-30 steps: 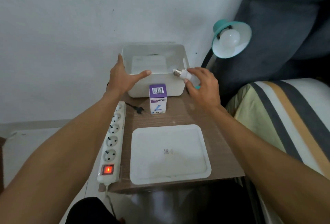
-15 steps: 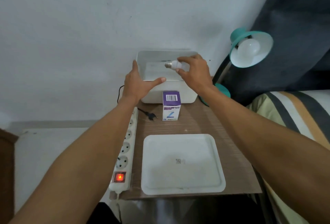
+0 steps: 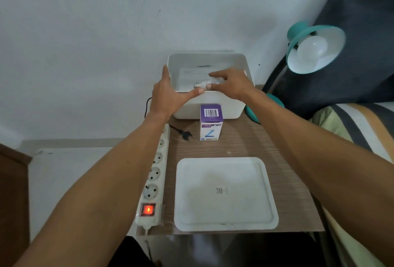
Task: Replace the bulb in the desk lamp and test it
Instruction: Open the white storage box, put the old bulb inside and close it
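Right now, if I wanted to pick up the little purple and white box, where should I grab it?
Probably pinch the box by its two side walls, coming from above. It stands upright on the table, tall and narrow, with the white bin close behind it.

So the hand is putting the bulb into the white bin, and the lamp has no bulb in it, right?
Not quite. The head view shows the right hand holding a bulb over the white bin, but the lamp has a bulb in its shade.
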{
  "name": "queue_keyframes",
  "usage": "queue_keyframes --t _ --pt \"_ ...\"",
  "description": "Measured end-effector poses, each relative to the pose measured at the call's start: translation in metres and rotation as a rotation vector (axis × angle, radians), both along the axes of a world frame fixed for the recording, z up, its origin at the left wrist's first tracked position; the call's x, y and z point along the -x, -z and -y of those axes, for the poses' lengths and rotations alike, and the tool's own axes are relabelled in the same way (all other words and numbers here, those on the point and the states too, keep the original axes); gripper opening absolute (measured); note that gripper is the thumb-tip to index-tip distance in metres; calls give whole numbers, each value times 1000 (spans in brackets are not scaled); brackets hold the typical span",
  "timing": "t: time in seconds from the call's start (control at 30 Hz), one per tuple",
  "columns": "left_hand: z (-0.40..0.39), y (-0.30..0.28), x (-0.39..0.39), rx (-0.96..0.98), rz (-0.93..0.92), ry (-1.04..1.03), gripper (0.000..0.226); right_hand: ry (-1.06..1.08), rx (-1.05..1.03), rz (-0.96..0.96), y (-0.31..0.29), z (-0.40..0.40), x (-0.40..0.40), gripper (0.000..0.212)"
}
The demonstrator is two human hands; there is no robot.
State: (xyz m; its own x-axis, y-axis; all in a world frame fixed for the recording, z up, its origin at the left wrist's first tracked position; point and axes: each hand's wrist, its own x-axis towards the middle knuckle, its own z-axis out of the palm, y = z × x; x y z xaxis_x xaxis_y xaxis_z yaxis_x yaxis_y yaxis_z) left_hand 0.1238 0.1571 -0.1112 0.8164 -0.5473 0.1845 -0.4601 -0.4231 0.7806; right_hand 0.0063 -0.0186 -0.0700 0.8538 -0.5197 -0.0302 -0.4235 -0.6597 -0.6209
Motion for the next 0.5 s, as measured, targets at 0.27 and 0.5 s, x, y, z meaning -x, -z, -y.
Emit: queue_keyframes --t 0.27,0.5 --pt "1 -1 -3 -64 -78 -19 145 66 -44 58 -2 -6 6 60" --pt "-3 -16 -6 -225 -123 31 143 107 -66 93 -13 -15 19 58"
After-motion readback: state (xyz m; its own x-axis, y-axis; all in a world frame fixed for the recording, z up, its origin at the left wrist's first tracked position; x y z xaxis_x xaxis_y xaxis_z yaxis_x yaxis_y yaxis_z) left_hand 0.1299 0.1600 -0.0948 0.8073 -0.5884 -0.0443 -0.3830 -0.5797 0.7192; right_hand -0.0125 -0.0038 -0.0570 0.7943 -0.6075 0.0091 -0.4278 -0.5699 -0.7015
